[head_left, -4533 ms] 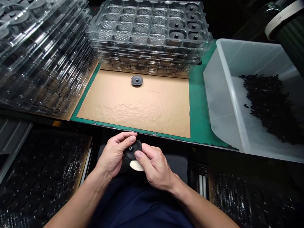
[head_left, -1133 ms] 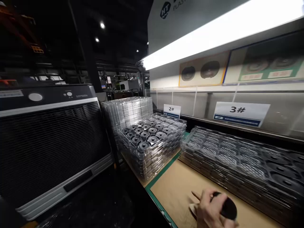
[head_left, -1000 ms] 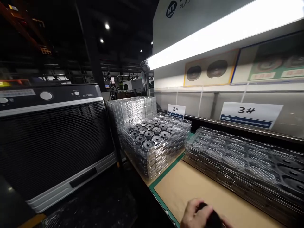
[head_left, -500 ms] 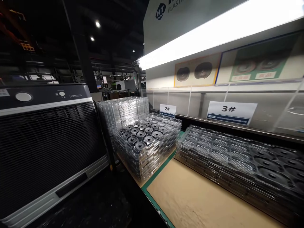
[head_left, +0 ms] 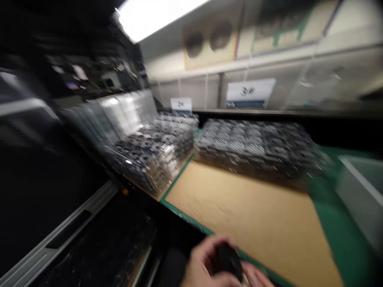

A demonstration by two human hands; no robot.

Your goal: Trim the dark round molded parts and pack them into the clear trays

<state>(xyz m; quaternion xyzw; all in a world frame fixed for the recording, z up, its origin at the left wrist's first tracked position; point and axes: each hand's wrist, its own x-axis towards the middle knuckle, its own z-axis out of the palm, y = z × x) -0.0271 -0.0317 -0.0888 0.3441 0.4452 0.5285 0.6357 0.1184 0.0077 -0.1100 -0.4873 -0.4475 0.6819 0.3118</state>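
Note:
At the bottom of the head view, my left hand (head_left: 200,265) is curled round a small black part (head_left: 229,259), near the front edge of the bench. My right hand (head_left: 256,276) shows only in part at the bottom edge, close against the right side of that part; its fingers are blurred. Beyond them lies a tan board (head_left: 245,207). A stack of clear trays with black round parts (head_left: 167,153) stands at the left, and a second tray stack (head_left: 254,145) stands behind the board.
Upright clear trays (head_left: 119,115) stand at the back left. A pale bin (head_left: 362,191) sits on the green mat (head_left: 324,203) at the right. White number signs (head_left: 249,93) stand along the back ledge. A dark machine (head_left: 44,175) is at the left.
The view has swung right and down and is blurred by motion. Both hands and the black part have come into view at the bottom; the pale bin now shows at the right.

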